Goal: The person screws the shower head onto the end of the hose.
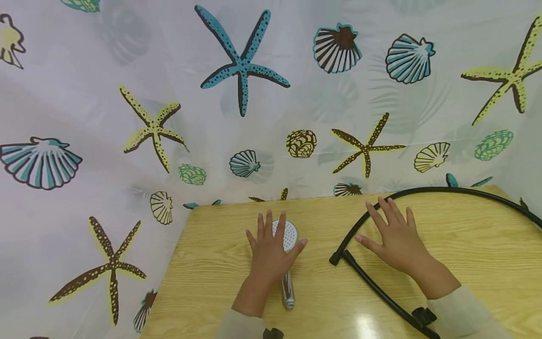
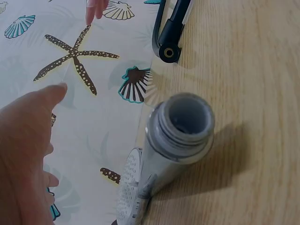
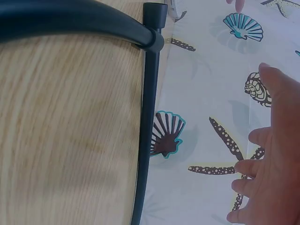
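A handheld shower head (image 1: 290,235) with a round white spray face and a silver handle lies on the wooden table. My left hand (image 1: 271,256) is over it with fingers spread, partly covering it. Its open threaded handle end (image 2: 187,117) faces the camera in the left wrist view. To the right lies a black shower hose (image 1: 423,189), bent so that its two ends are close together. Over the loop of this hose (image 3: 149,103) is my right hand (image 1: 400,247), fingers spread and holding nothing. Neither hand grips anything.
The pale wood tabletop (image 1: 211,263) carries the shower head and the hose. A white curtain (image 1: 262,103) printed with starfish and shells hangs behind and to the left. The hose runs past the right border of the head view.
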{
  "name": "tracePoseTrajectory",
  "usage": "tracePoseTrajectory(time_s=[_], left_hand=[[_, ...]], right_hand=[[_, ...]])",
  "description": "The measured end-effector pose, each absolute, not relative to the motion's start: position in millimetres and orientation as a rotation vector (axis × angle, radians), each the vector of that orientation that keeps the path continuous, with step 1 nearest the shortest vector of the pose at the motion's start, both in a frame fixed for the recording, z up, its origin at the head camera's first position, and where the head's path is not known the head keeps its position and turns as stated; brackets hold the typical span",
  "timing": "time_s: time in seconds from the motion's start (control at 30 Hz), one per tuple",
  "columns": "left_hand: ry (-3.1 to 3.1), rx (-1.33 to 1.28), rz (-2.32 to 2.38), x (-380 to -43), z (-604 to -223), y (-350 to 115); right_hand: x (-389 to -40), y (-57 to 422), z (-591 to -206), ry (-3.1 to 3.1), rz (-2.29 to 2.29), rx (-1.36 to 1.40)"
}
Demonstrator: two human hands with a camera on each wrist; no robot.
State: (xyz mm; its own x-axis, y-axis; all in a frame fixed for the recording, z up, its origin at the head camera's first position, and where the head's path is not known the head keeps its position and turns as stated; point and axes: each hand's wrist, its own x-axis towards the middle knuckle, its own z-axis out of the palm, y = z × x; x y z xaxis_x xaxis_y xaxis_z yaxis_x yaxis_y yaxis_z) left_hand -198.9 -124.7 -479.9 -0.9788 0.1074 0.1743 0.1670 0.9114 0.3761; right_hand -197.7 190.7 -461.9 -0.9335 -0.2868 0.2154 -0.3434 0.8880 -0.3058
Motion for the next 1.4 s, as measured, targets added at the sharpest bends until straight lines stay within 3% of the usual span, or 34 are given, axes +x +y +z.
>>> tracePoseTrajectory(time_s=[0.5, 1.4], left_hand=[[-2.871, -0.161, -0.63, -197.0, -478.2, -129.2], [-2.916, 0.015, -0.782, -191.4, -482.0, -131.8]], right_hand=[[-196.1, 191.3, -464.4, -2.82, 0.525, 0.658], [-188.2, 192.6, -467.3, -2.927, 0.683, 0.731]])
